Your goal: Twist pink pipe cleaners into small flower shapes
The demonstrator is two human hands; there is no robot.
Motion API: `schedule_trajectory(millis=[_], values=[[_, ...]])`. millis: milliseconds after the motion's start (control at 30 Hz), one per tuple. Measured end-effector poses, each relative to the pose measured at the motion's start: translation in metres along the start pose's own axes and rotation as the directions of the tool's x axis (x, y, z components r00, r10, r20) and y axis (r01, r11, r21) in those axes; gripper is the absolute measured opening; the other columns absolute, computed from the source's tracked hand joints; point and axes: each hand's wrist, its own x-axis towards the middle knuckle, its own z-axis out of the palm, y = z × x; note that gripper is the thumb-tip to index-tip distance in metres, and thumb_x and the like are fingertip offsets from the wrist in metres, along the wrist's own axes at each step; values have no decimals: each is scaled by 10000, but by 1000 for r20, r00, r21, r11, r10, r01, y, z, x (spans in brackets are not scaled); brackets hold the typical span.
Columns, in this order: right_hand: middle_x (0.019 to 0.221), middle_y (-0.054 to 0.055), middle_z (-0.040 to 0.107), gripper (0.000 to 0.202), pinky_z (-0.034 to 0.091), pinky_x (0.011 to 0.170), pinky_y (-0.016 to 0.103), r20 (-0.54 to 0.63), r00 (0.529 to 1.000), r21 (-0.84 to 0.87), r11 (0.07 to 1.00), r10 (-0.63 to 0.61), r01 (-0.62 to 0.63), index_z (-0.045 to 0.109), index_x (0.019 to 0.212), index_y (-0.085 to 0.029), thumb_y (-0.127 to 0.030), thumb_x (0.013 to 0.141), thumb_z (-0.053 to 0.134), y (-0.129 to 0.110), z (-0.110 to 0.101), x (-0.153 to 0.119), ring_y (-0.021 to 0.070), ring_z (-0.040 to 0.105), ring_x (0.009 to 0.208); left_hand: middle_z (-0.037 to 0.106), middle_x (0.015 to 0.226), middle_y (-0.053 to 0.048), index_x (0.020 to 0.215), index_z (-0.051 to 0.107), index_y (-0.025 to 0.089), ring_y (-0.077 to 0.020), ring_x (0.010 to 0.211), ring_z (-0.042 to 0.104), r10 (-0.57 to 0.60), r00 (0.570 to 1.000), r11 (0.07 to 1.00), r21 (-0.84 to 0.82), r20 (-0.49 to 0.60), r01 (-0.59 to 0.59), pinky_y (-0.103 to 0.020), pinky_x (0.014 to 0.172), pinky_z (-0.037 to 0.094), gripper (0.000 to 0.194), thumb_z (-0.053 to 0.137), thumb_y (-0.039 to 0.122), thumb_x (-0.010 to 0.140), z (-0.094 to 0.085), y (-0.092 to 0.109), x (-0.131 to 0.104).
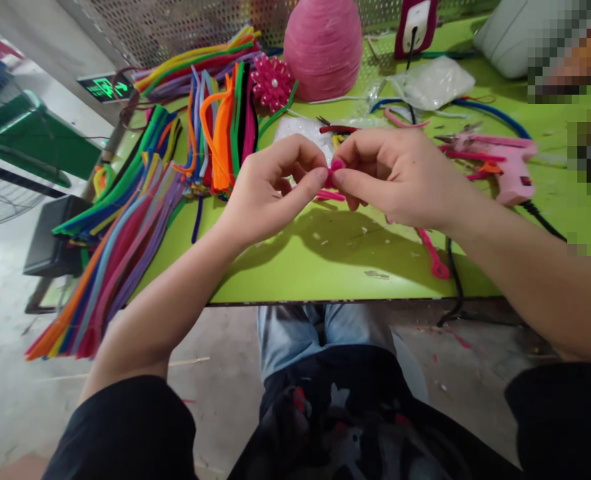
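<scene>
A small magenta fuzzy piece (336,165) is pinched between the fingertips of both hands, above the middle of the green table (295,273). My left hand (280,183) grips its left side with thumb and forefinger. On its right side, the thumb and fingers of my right hand (388,170) are closed. The fingers cover most of the piece, so its full shape is hidden. Just below the fingertips lies a pink pipe cleaner strip (329,195). A clear plastic bag (300,133) is behind my hands.
Bundles of colored pipe cleaners (125,220) cover the left side, one overhanging the front edge. A pink cone (324,53) and magenta flower (273,83) stand behind. A pink glue gun (513,167), pliers (450,140) and black cable (455,273) lie right.
</scene>
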Motion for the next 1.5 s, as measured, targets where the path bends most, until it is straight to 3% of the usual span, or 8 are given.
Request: schedule_trajectory(millis=[233, 367, 567, 733, 900, 1233, 1367, 1500], values=[[663, -22, 648, 254, 419, 542, 218, 89, 993, 153, 984, 80, -93, 695, 825, -182, -211, 1077, 674, 1, 1, 4, 87, 560, 587, 646, 773, -16, 924, 647, 237, -117, 622, 599, 21, 1000, 993, 117, -12, -19, -272, 512, 437, 469, 596, 687, 1048, 3, -1, -2], [647, -27, 608, 293, 397, 525, 212, 160, 984, 258, 958, 82, -122, 669, 779, -172, -236, 1059, 731, 4, -1, 6, 72, 524, 556, 646, 844, -18, 976, 644, 248, -121, 692, 613, 20, 999, 973, 231, 37, -28, -269, 579, 476, 440, 532, 660, 1083, 0, 5, -3], [645, -27, 584, 284, 379, 521, 223, 229, 970, 291, 946, 78, -145, 677, 792, -168, -265, 1047, 755, 1, -5, 5, 72, 490, 549, 667, 857, -59, 955, 652, 243, -184, 803, 658, 191, 979, 914, 350, 78, -206, -357, 738, 591, 438, 469, 612, 1103, -7, 7, -1], [649, -28, 574, 325, 369, 565, 266, 147, 987, 63, 996, 59, -69, 647, 776, -190, -317, 1063, 732, -2, -5, 2, 100, 478, 580, 654, 868, -19, 991, 668, 258, -145, 762, 689, 50, 995, 974, 217, 91, -69, -309, 654, 580, 410, 540, 635, 1090, -7, 8, -2], [707, -13, 593, 284, 353, 639, 294, 13, 999, -187, 981, -53, 54, 660, 815, -189, -309, 1070, 696, 2, -1, -2, 127, 492, 676, 650, 809, -12, 973, 655, 254, -151, 766, 715, -113, 984, 980, 180, 137, 87, -298, 672, 624, 370, 551, 584, 1104, -7, 4, 1], [750, 17, 625, 230, 422, 742, 351, 46, 983, -531, 829, -180, 177, 640, 867, -221, -318, 1075, 659, 7, -2, -3, 181, 563, 723, 636, 844, -23, 920, 639, 242, -168, 791, 655, -35, 988, 980, 197, 150, 5, -341, 759, 613, 382, 546, 559, 1111, -5, -7, 3], [788, 31, 660, 218, 444, 752, 362, 87, 977, -606, 767, -197, 209, 631, 881, -230, -299, 1087, 619, 7, -1, -4, 197, 598, 752, 630, 831, -22, 894, 624, 238, -153, 760, 617, -32, 991, 982, 187, 130, 7, -309, 701, 568, 358, 566, 524, 1102, -2, -6, 1], [809, 47, 656, 227, 430, 751, 382, 90, 969, -598, 765, -230, 237, 595, 864, -247, -308, 1082, 599, 11, 1, -2, 217, 593, 765, 627, 813, -23, 861, 611, 240, -148, 744, 591, -67, 993, 983, 176, 102, 48, -299, 666, 527, 335, 591, 495, 1077, -1, -5, 2]])
